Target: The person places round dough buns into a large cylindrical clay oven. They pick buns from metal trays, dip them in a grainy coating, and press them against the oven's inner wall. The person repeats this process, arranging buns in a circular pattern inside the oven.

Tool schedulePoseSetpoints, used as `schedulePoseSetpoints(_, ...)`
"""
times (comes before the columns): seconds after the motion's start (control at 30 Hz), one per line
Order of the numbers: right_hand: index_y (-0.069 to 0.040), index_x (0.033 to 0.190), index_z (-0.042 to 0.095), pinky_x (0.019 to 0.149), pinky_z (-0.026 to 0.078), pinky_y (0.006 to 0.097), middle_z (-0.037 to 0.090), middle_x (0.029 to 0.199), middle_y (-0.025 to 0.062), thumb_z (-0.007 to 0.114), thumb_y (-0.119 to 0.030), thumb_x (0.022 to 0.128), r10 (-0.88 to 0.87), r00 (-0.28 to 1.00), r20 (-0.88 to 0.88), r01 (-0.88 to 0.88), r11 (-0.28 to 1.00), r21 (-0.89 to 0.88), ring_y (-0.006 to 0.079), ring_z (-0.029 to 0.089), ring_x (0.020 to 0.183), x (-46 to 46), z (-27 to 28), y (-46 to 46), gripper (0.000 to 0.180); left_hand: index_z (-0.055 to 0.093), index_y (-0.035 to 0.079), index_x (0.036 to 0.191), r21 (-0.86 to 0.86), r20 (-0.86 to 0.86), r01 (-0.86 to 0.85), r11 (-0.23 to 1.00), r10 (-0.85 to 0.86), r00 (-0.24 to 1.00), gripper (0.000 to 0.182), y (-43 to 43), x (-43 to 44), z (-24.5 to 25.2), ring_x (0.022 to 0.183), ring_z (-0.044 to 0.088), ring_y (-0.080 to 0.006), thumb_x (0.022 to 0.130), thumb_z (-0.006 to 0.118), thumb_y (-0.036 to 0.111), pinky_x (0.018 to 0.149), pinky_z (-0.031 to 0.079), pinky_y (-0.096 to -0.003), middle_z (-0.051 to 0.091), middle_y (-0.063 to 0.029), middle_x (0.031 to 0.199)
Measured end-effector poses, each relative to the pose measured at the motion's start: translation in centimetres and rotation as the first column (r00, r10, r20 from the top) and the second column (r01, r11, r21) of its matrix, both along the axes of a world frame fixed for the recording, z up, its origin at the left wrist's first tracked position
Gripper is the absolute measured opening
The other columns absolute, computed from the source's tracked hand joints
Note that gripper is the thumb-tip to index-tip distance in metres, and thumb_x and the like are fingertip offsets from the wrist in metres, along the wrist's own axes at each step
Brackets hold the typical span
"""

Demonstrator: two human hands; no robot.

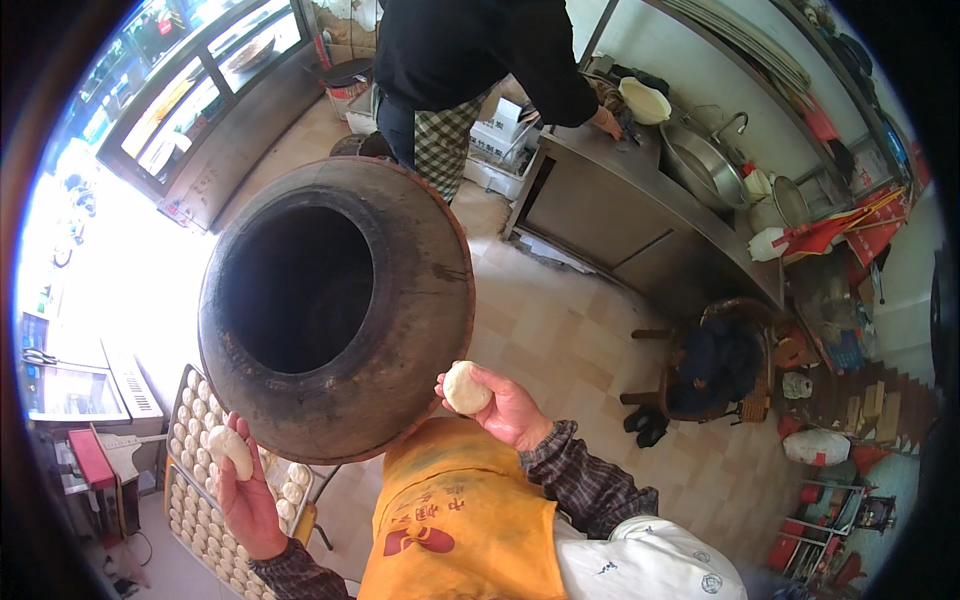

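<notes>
My left hand [251, 495] holds a flattened piece of pale dough [230, 451] between fingers and thumb, above trays [174, 466] of small dough rounds. My right hand [510, 409] grips another round dough piece [466, 388], near the lower right side of a large barrel-shaped oven [420, 300]. The oven's wide, dark mouth [300, 292] is open; its inside is too dark to make out. Neither hand touches the oven rim. Below the oven shows the yellow apron [457, 517] that I wear.
A person [480, 60] in a dark top and checked apron stands beyond the oven, one hand on the metal counter [600, 172] with a sink [701, 165]. A wooden chair [712, 367] holding dark cloth stands right. A glass-fronted cabinet [202, 97] is at upper left.
</notes>
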State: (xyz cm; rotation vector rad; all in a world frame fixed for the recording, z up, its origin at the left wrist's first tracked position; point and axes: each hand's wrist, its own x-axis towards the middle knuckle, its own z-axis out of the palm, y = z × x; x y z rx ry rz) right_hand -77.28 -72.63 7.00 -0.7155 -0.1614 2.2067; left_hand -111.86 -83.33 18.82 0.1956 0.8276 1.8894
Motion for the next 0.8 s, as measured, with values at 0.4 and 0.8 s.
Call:
schedulePoseSetpoints(0.4,-0.001,0.123,0.056,0.099,0.050,0.0408,0.062,0.123,0.0160,0.057,-0.026,0.099,-0.061,0.998,0.003,0.061,0.998,-0.012,0.0294,0.061,0.115,2.0,-0.7,-0.2,0.035,0.013,-0.008,0.150,-0.025,0.262,-0.013,1.000,0.019,0.965,0.054,1.2,2.1,-1.1,0.142,0.034,-0.0346,0.102,0.038,-0.002,0.119,0.033,-0.0440,0.027,-0.0252,0.154)
schedulePoseSetpoints(0.8,0.001,0.124,0.054,0.097,0.051,0.0391,0.063,0.122,0.0160,0.051,-0.026,0.102,-0.065,0.998,0.017,0.065,0.998,-0.004,0.0279,0.062,0.113,2.0,-0.8,-0.2,0.035,0.021,-0.013,0.145,-0.031,0.073,-0.008,1.000,0.010,0.997,0.050,1.7,2.3,-0.6,0.138,0.038,-0.0357,0.104,0.042,0.006,0.117,0.037,-0.0416,0.031,-0.0298,0.149)
